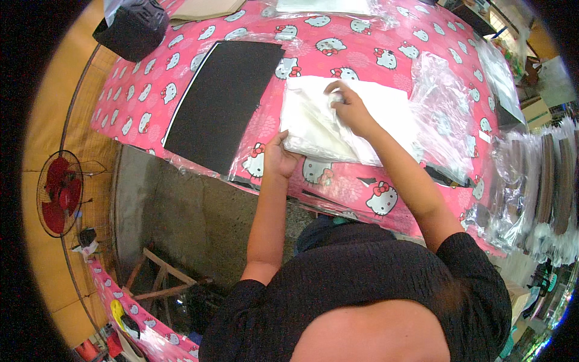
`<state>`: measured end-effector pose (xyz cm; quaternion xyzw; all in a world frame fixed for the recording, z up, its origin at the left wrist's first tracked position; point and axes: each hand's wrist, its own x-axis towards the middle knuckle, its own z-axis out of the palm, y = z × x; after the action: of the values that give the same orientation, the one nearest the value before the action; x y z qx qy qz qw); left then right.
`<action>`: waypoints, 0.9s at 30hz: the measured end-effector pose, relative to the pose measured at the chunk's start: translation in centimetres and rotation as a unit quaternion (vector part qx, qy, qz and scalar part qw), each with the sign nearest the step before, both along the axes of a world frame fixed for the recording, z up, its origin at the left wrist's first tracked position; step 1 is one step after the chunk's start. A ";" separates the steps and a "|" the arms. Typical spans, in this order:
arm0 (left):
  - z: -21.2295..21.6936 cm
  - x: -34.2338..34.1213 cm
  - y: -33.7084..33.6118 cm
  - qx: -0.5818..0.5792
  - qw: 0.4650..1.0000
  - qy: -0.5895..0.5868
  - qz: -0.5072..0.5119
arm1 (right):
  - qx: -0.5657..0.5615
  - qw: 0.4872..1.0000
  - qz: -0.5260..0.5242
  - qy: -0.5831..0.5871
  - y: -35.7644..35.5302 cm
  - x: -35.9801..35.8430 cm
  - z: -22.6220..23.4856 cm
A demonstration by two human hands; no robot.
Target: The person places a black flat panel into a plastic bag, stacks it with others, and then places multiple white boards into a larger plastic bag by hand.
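A stack of white sheets [386, 108], paper or thin cloth, lies on the pink table in front of me. My left hand [281, 155] grips its near left corner, fingers at the edge. Over the middle of the stack, my right hand [351, 110] is closed, its fingers bunching up a crumpled white sheet [322, 130]. Creases run from that hand toward the left corner. To the left lies a black sheet pile [226, 102] with a thin white edge. Clear plastic film [443, 114] rests beside the white stack on the right.
The table wears a pink patterned cover [356, 45] under clear plastic. A black bag-like object [134, 29] stands at the far left corner. Many plastic-wrapped dark strips [546, 181] stand at the right. A red-bladed fan [60, 193] is by the yellow wall, a wooden frame [160, 274] below.
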<state>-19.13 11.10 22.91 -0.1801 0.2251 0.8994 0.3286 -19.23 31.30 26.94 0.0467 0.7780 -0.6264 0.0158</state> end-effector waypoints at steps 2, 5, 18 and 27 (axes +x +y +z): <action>-0.1 -0.1 0.2 0.017 1.000 -0.002 0.005 | 0.118 0.989 0.058 0.065 -0.8 -0.3 0.2; -0.1 -0.2 0.4 0.058 0.998 0.002 -0.007 | 0.221 0.953 0.142 0.153 -2.2 0.0 0.2; 0.9 0.4 0.9 0.058 0.997 0.048 0.010 | -0.067 0.994 -0.077 -0.035 0.5 -0.6 0.0; 1.6 -1.6 0.7 -0.205 0.964 0.164 0.049 | 0.076 0.994 0.038 0.063 9.5 -3.3 13.2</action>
<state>-20.72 11.81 24.47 -0.1042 0.4466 0.8661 0.1991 -22.50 40.76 40.10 -0.0217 0.8239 -0.5661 -0.0133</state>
